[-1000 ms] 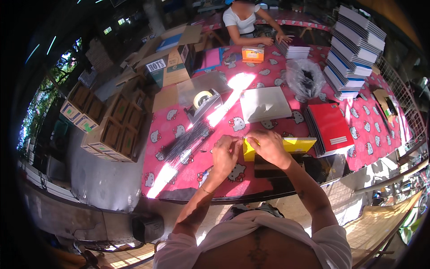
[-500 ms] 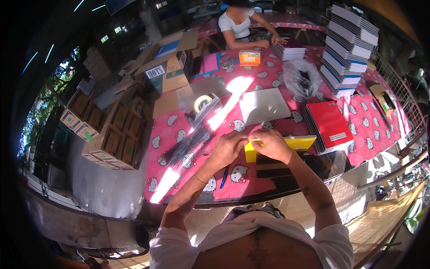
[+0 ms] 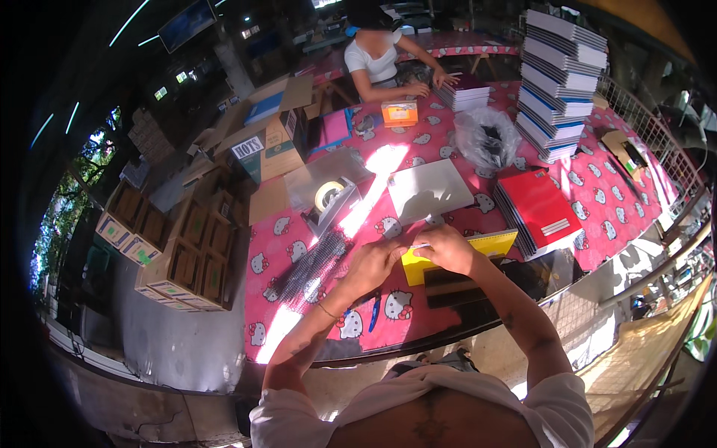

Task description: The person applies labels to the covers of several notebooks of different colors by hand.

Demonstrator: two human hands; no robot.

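Note:
A yellow notebook (image 3: 491,245) stands on its long edge close to the table's front, its bound edge upward. My right hand (image 3: 447,251) is closed over the top of it, near its left end. Right beside that end, my left hand (image 3: 376,266) has its fingers pinched together, almost touching the right hand; what is between those fingertips is too small to make out. A blue pen-like tool (image 3: 375,313) lies below my left hand. Left of it rests a bundle of dark spiral coils (image 3: 314,267).
A grey-white board (image 3: 429,188) lies ahead, with a tape roll in a dispenser (image 3: 328,198) to its left. Red notebooks (image 3: 539,205) are stacked at right, behind them a tall notebook pile (image 3: 556,89). Cartons (image 3: 190,261) stand left. Across the table works another person (image 3: 377,56).
The whole view has shifted slightly. My hands stay together at the yellow notebook's left end, their fingers a little repositioned. The person across has lifted a hand slightly on the notebook stack.

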